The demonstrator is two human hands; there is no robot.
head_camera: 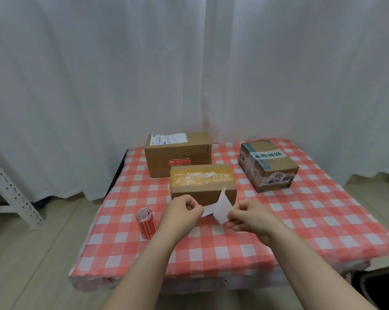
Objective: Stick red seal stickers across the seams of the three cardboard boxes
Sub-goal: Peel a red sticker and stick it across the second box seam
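Three cardboard boxes stand on the checked tablecloth (300, 220). The large back box (177, 154) carries a red seal sticker (179, 162) on its front face. The middle box (202, 182), topped with yellowish tape, stands just beyond my hands. The right box (268, 165) has blue tape and printed labels. My left hand (182, 211) and my right hand (248, 217) each pinch an end of a white strip of sticker backing (219, 209), held in front of the middle box. Only the strip's white side shows. A roll of red seal stickers (146, 224) lies to the left.
White curtains hang behind the table. A white perforated metal frame (12, 191) leans at the left over the wooden floor. A dark object (376, 287) sits at the bottom right corner, past the table's edge.
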